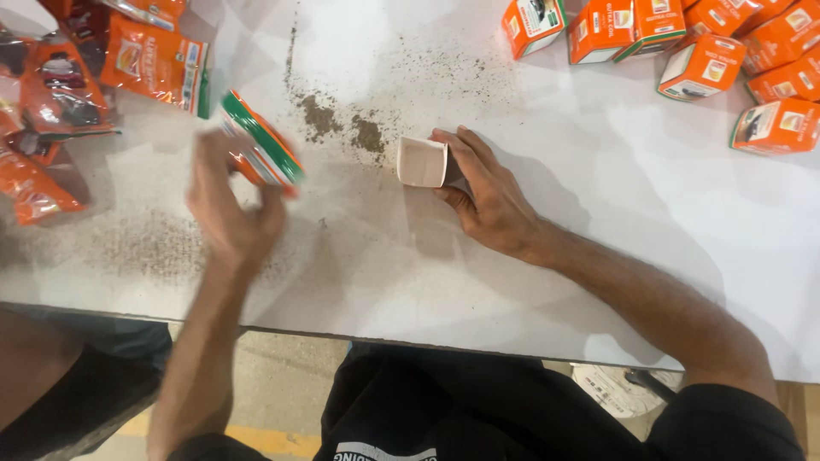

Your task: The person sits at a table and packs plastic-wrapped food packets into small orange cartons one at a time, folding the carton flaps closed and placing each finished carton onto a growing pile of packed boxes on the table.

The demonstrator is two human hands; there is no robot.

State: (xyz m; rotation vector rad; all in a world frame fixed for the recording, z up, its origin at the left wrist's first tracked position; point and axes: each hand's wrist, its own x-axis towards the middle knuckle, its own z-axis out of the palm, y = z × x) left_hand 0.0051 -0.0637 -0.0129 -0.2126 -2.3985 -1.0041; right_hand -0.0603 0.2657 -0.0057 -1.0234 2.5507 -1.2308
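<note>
Overhead view of a white surface (598, 256), seen from the head camera. The left hand (226, 209) is raised slightly over the left part of the surface and is blurred; its fingers are pressed around an orange and green packet (260, 152), which is held tilted, its upper end toward the far left. The right hand (487, 196) rests on the surface near the centre, its grip closed on a small open carton (423, 162); the pale inside of the carton is shown, with the open mouth turned toward the left hand. The thumb is laid along the near side of the carton and the fingers along the far side. Packet and carton are seen near each other but apart. Dark brown powder (342, 124) is scattered on the surface just beyond the carton, in two denser patches and a fine trail toward the far edge; a fainter dusting is visible beneath the left hand. A heap of orange packets (77, 77) lies at the far left corner. A group of closed orange cartons (700, 51) is gathered at the far right corner, well apart from both hands. Below the near edge of the surface, dark clothing (444, 410) and a strip of floor are visible
</note>
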